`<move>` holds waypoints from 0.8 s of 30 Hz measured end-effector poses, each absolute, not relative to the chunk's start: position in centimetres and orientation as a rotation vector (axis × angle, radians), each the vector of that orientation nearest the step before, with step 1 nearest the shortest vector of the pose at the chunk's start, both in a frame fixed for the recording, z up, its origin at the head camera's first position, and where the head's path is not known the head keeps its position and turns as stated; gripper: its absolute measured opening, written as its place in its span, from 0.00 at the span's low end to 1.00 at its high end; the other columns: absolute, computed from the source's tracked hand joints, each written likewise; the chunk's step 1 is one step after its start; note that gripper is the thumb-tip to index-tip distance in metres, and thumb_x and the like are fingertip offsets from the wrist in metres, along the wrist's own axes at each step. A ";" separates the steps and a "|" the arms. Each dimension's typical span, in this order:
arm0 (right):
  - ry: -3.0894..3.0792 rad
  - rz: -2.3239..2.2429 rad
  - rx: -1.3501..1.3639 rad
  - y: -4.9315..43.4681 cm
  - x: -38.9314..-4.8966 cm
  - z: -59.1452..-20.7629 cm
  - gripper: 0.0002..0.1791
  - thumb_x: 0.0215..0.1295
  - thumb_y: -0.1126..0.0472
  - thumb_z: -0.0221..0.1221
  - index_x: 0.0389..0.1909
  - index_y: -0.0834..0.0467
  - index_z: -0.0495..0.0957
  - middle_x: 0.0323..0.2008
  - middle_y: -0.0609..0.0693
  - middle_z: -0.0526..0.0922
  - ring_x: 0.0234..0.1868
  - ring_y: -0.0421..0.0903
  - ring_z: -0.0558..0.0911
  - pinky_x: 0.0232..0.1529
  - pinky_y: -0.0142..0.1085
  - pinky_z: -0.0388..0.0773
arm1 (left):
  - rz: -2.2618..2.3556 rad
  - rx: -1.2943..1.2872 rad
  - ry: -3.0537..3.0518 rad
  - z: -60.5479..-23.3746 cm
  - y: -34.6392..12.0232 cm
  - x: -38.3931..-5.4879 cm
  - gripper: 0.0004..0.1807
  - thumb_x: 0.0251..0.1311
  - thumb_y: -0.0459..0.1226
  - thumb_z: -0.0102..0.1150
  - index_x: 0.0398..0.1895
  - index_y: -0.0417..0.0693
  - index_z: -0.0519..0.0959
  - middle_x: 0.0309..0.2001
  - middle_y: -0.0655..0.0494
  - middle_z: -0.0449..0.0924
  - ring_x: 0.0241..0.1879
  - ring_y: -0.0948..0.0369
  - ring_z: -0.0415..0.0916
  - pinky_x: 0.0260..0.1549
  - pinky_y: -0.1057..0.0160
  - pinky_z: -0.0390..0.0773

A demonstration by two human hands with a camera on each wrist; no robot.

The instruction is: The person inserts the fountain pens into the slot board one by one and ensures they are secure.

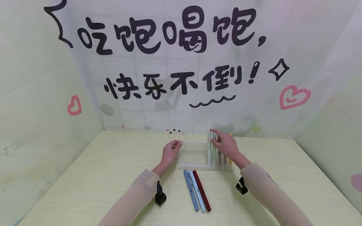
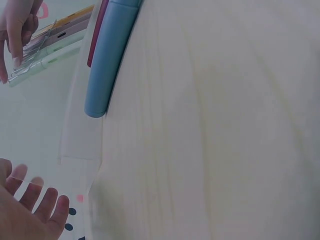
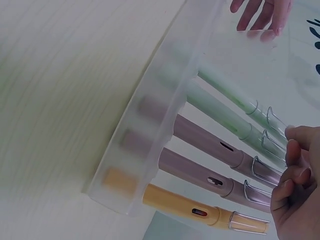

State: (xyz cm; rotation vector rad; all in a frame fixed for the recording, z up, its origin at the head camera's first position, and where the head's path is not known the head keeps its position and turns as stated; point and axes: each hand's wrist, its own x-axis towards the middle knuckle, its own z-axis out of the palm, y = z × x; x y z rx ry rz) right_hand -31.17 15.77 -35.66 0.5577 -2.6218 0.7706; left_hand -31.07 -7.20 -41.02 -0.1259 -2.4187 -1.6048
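L hand (image 1: 170, 153) pinching frosted, see-thru rack (image 1: 192, 167); R hand (image 1: 227, 146) at mint silver-clip pen (image 3: 230, 96), can't tell if gripping.

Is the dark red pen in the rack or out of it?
Out: the dark red pen lies on the table in front of the clear rack, beside the light blue pen.

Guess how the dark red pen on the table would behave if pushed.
The dark red pen would probably roll, given its slim, rounded-looking barrel. Pushed leftward, it would likely bump the pale blue pen close beside it. It should stay stiff, judging by its straight body.
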 end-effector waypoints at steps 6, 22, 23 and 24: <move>-2.563 0.823 0.620 16.0 -30.8 -36.0 0.19 0.55 0.61 0.60 0.49 0.59 0.74 0.12 0.41 0.69 0.12 0.39 0.65 0.10 0.32 0.60 | -1.596 -0.131 -2.412 -41.0 -7.1 -31.0 0.14 0.62 0.40 0.49 0.42 0.39 0.77 0.42 0.47 0.77 0.44 0.52 0.73 0.44 0.58 0.73; -2.541 0.877 0.744 14.9 -28.6 -37.6 0.16 0.53 0.62 0.61 0.44 0.59 0.76 0.16 0.39 0.73 0.15 0.35 0.68 0.12 0.30 0.64 | -1.585 -0.130 -2.411 -41.1 -7.1 -31.0 0.14 0.61 0.40 0.49 0.41 0.39 0.77 0.41 0.47 0.77 0.43 0.53 0.73 0.44 0.59 0.73; -2.537 0.880 0.756 14.8 -28.5 -37.7 0.15 0.53 0.62 0.61 0.44 0.59 0.76 0.16 0.39 0.73 0.15 0.35 0.68 0.12 0.30 0.65 | -1.584 -0.131 -2.411 -41.1 -7.1 -31.1 0.14 0.62 0.40 0.49 0.41 0.39 0.77 0.41 0.47 0.77 0.43 0.53 0.73 0.44 0.59 0.73; -2.538 0.883 0.762 14.7 -28.4 -37.8 0.15 0.53 0.62 0.61 0.43 0.59 0.76 0.16 0.39 0.73 0.15 0.35 0.68 0.13 0.30 0.65 | -1.589 -0.130 -2.409 -41.1 -7.1 -31.1 0.14 0.62 0.40 0.49 0.41 0.39 0.77 0.41 0.48 0.77 0.43 0.53 0.73 0.44 0.59 0.73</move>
